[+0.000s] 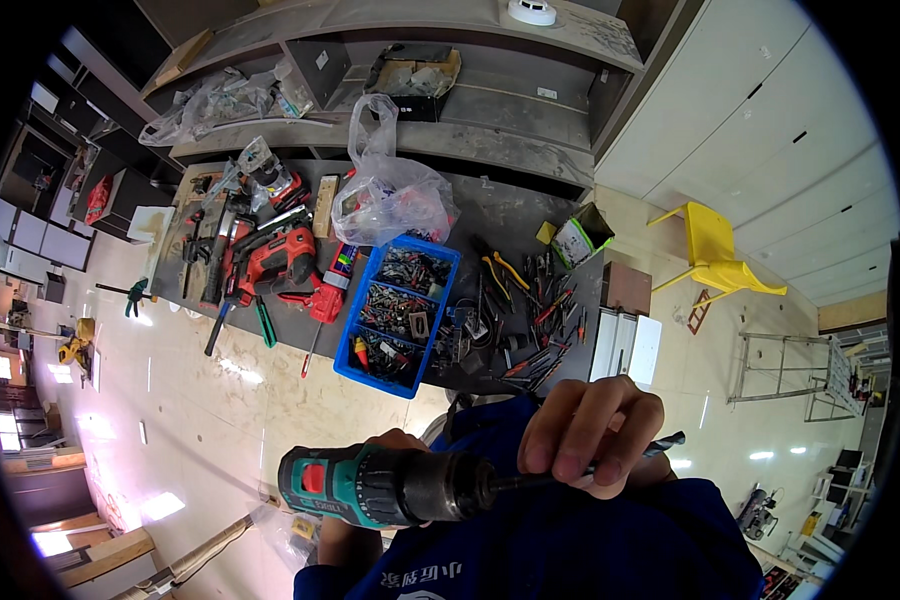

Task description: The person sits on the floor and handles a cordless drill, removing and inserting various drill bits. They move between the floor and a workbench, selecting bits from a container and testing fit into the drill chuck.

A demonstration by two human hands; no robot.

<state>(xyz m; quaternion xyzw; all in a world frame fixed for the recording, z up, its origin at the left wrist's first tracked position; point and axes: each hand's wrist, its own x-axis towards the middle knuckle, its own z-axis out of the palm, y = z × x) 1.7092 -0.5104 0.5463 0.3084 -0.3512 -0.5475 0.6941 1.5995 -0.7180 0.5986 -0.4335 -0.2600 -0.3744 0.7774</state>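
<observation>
teal drill [355, 487], hands [595, 432] on drill and bit [665, 444], floor [300, 410] gap before table edge [290, 335]

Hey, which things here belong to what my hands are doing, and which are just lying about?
In use:
- Teal drill, in the left grip
- Drill bit, between fingers of the right grip

Apparently lying about:
- Blue compartment box
- Red power tools
- Clear plastic bag
- Yellow chair

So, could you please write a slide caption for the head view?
Left hand holding a teal drill, right hand pinching a bit, near a tool-covered bench.
</observation>
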